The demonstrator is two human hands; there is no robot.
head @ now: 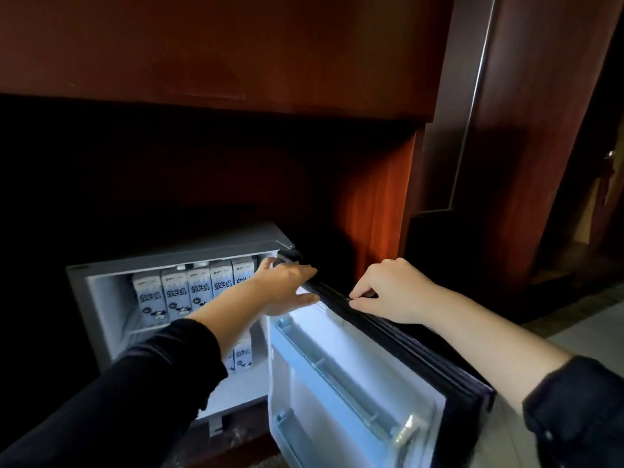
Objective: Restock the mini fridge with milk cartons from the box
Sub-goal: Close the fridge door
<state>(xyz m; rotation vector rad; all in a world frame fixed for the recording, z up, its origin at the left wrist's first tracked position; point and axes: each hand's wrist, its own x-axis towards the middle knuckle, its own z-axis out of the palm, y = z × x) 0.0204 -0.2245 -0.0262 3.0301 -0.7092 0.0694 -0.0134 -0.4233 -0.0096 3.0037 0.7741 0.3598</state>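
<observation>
A grey mini fridge (84, 298) stands open in a dark wooden niche. Several white-and-blue milk cartons (175, 295) stand in a row on its upper shelf, and another carton (243, 354) stands lower down, partly hidden by my left arm. The fridge door (337, 366) swings out to the right, showing its white inner racks. My left hand (287, 285) lies flat with fingers spread on the top inner edge of the door near the hinge. My right hand (388, 292) pinches the door's black top edge from the outside. The box is out of view.
Reddish-brown wooden cabinet panels (236, 45) surround the niche above and to the right (381, 204). A metal trim strip (479, 79) runs up the right panel. Pale floor (591, 325) shows at the lower right, beyond the door.
</observation>
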